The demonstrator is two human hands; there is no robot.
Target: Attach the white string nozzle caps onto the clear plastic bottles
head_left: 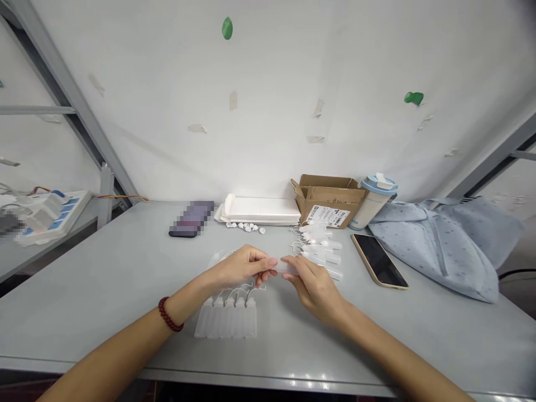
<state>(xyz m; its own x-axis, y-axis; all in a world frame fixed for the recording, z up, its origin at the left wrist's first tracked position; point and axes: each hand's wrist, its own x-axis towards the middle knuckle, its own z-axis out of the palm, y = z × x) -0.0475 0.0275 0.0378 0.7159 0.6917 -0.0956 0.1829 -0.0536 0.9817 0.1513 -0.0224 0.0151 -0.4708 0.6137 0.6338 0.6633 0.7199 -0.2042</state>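
Above the middle of the table, a small translucent plastic bottle [285,268] lies sideways between my hands. My left hand [245,265] pinches its left end with thumb and fingers, which cover that tip. Closed around its right part is my right hand [312,282]. Below my left hand stretches a row of similar translucent bottles [228,321] with thin curved tubes at their tops. More such bottles [324,248] lie in a loose column just beyond my right hand. Several small white caps [247,226] are scattered past my left hand.
At the back stand a stack of white flat packs [262,207], an open cardboard box [330,198] and a blue-lidded cup [372,204]. A phone [379,261] and a pale blue cloth bag [435,245] lie right. A blurred dark phone-like object [192,219] and a power strip [62,218] are left.
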